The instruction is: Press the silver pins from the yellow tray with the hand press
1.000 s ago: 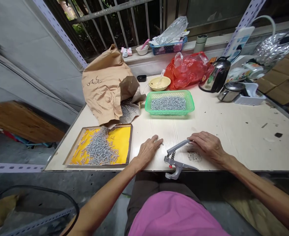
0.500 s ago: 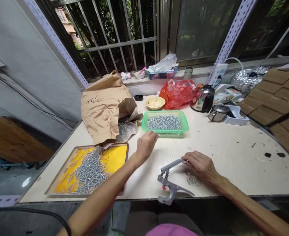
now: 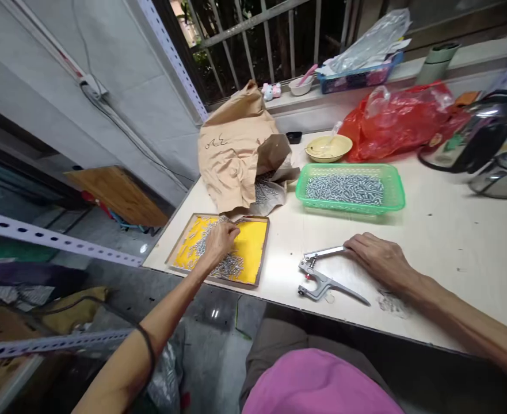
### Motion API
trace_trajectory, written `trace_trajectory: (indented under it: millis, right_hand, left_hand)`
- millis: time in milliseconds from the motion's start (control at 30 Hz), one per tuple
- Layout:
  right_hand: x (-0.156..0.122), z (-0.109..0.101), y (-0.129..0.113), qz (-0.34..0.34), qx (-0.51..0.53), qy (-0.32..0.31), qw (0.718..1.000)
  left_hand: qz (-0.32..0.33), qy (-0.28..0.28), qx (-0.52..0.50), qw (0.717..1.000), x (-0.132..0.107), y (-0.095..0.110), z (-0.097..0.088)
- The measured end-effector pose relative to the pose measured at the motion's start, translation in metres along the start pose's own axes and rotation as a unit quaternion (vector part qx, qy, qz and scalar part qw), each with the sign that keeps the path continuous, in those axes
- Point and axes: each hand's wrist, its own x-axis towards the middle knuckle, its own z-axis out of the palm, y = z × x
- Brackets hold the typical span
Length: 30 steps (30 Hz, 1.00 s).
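A: Hands?
B: Apart. Left hand (image 3: 220, 242) over pins (image 3: 228, 267) in tray (image 3: 263, 251), fingers bunched; cannot tell if gripping any. Right hand (image 3: 379, 260), nearer the pliers (image 3: 327, 283), pinches their upper handle; handles point right, tray lies left.
A: Writing?
B: Bag (image 3: 232, 169): handwritten, possibly "320", inverted.

A workshop: pliers (image 3: 327, 282), loose metal pins (image 3: 229, 267)
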Motion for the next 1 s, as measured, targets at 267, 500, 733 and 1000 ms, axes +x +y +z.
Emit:
trace_trajectory:
  millis: [267, 500, 733, 1000]
  right_hand:
    - [0.01, 0.015, -0.004, -0.008, -0.005, -0.03, 1.0]
    - [0.015, 0.01, -0.01, 0.009, -0.009, -0.064, 0.998]
    - [0.018, -0.004, -0.032, 0.057, -0.04, -0.086, 0.994]
    - [-0.012, -0.015, -0.085, 0.048, 0.003, -0.122, 0.991]
  left_hand:
    - [0.062, -0.055, -0.048, 0.995, -0.025, 0.011, 0.041]
    - [0.067, -0.071, -0.012, 0.995, -0.022, 0.027, 0.062]
    - [-0.025, -0.054, 0.006, 0.998, -0.022, 0.028, 0.062]
    - [-0.006, -0.051, 0.049, 0.997, -0.021, 0.043, 0.06]
